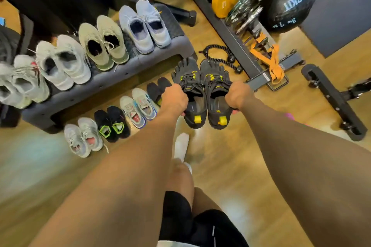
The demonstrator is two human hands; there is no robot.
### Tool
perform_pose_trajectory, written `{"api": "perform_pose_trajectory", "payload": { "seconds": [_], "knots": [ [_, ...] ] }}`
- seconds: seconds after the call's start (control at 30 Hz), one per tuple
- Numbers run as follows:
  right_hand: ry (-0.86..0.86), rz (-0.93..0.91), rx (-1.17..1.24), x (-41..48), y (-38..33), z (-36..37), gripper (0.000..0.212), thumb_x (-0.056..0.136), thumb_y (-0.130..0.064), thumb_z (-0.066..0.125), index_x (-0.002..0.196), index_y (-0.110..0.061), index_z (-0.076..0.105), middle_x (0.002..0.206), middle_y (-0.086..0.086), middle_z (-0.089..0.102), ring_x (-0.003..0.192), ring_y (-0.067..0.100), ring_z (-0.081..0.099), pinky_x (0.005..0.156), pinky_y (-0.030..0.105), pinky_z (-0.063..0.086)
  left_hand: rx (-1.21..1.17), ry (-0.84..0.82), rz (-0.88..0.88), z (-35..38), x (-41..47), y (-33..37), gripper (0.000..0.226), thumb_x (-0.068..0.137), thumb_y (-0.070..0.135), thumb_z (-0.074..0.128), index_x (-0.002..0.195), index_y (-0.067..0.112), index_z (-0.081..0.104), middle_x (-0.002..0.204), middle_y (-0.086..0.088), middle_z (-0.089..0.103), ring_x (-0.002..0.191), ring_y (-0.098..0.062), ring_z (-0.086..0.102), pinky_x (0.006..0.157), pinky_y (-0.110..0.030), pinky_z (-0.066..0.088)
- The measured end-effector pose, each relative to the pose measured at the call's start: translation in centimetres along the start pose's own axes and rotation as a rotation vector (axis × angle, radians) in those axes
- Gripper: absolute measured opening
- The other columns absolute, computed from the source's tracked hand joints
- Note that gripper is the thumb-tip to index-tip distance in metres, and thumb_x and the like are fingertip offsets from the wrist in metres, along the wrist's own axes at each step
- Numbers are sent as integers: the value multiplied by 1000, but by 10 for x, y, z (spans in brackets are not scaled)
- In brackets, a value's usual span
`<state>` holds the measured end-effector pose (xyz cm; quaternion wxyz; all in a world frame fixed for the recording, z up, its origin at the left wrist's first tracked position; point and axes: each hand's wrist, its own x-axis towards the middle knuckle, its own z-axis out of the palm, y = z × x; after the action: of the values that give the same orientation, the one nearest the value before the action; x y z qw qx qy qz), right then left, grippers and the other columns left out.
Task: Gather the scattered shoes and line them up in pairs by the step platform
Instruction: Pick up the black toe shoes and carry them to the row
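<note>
Head view, looking down.

My left hand grasps the outer collar edge of the left shoe of the pair of black five-toed fabric shoes with yellow heel tabs, fingers curled round it. My right hand grasps the other shoe's outer collar the same way.

The two shoes sit side by side between the hands, touching, toes pointing away from me, heels toward me. They appear to be held off the wooden plank floor.

Position: just right of the black slip-on pair, which ends the floor row of pairs in front of the grey plastic step platform. The toes are near the platform's right corner.

That row also holds a grey-and-blue trainer pair, a black trainer pair with neon-green lining and a pale grey trainer pair. More pairs stand on the platform top.
</note>
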<state>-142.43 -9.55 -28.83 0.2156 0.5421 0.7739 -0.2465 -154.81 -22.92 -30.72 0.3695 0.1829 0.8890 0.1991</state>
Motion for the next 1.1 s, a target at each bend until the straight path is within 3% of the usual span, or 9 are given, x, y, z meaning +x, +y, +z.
{"api": "perform_pose_trajectory", "payload": {
  "seconds": [0.13,0.27,0.4,0.57,0.67,0.73,0.87,0.97,1.1],
  "knots": [
    [-68,47,48,77,-3,3,13,85,-6,56,72,-7,52,85,17,64,74,35,67,64,47,60,-17,-38,-95,32,65,13,14,94,13,48,86,2,53,79,-16,58,55,-33,68,56,-38,60],
    [-112,-9,-25,152,-6,15,10,88,-6,55,79,-5,52,96,17,64,89,37,66,75,45,58,-10,-29,-162,66,130,21,23,94,17,48,107,1,58,108,-22,64,94,-42,65,87,-42,54],
    [-148,-84,-77,225,-8,35,19,92,-9,52,73,-5,50,91,15,64,85,32,65,70,35,52,-58,-12,-260,100,189,17,27,94,14,45,114,1,57,111,-23,63,95,-43,64,86,-48,54],
    [-268,-97,-15,321,-2,76,10,90,-9,54,87,-3,62,93,19,68,84,37,68,77,48,57,-111,46,-369,156,267,6,29,93,15,49,118,1,57,114,-22,61,98,-43,62,86,-46,54],
    [-248,-178,-98,379,-1,105,8,89,-10,54,82,-8,57,86,15,66,77,33,66,65,37,56,-163,84,-424,193,312,-5,27,93,15,48,115,1,56,113,-21,62,100,-42,62,82,-40,54],
    [-193,-237,-178,414,-2,125,7,88,-11,55,81,-11,52,82,11,58,74,28,57,59,30,44,-183,102,-457,215,341,-14,28,93,15,49,116,1,55,112,-20,63,101,-41,62,80,-35,52],
    [-148,-288,-204,478,-9,175,7,85,-9,56,88,-13,51,89,12,56,79,31,55,65,30,43,-217,147,-477,253,397,-42,30,92,17,49,119,3,55,117,-22,60,101,-43,62,89,-46,53],
    [-100,-331,-177,524,-13,218,24,85,-9,54,108,-11,59,110,15,64,105,35,59,82,34,47,-202,198,-468,279,441,-69,30,92,16,48,118,3,56,118,-22,59,105,-43,59,91,-43,51],
    [-58,-389,-146,571,-26,273,34,84,-7,51,116,-14,60,115,16,64,110,35,57,88,35,47,-125,245,-438,304,492,-109,27,94,15,49,116,1,56,121,-22,57,113,-41,53,86,-38,43]
  ]
}}
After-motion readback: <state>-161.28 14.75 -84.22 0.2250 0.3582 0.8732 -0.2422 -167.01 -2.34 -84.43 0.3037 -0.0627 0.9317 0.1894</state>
